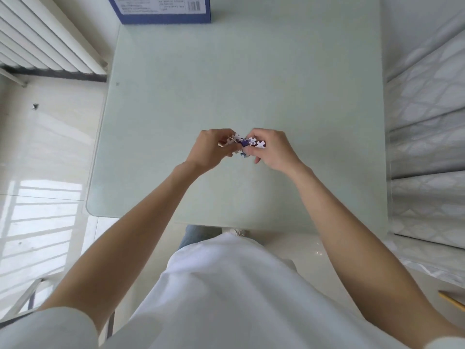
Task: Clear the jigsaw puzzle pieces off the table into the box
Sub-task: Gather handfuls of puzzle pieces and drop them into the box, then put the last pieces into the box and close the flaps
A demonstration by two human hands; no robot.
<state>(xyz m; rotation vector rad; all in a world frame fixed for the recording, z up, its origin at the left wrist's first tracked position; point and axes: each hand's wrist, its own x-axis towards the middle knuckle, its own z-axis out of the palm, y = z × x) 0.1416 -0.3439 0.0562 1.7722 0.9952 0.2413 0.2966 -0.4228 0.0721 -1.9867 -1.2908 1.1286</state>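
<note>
Puzzle pieces (pixel 245 143), white and purple-blue, bunched in a small cluster held just above the middle of the worktop (pixel 251 84). Long axis of the cluster running left to right, from a white piece poking out at the left to a white tabbed piece jutting right past the fingertips. Individual pieces tilted every which way, some white face up, some coloured; exact count too small to tell. A couple of bluish pieces hanging at the near underside of the bunch; whether touching the worktop or held, cannot tell.

Cluster caught between both hands. Left hand (pixel 210 149) on the left of it, fingers curled round and gripping the left part, thumb hidden. Right hand (pixel 273 148) on the right, fingers curled and pinching the right part, one finger pointing down toward the near side. Knuckles of the two hands near each other, only the pieces between them.

Box (pixel 163 8), blue with a white printed label and barcode, standing at the far edge of the worktop, left of centre, well apart from the hands and pieces. Radiator (pixel 47 44) at far left, beyond the worktop's left edge. Bed (pixel 427 147) with a quilted pale cover along the right.
</note>
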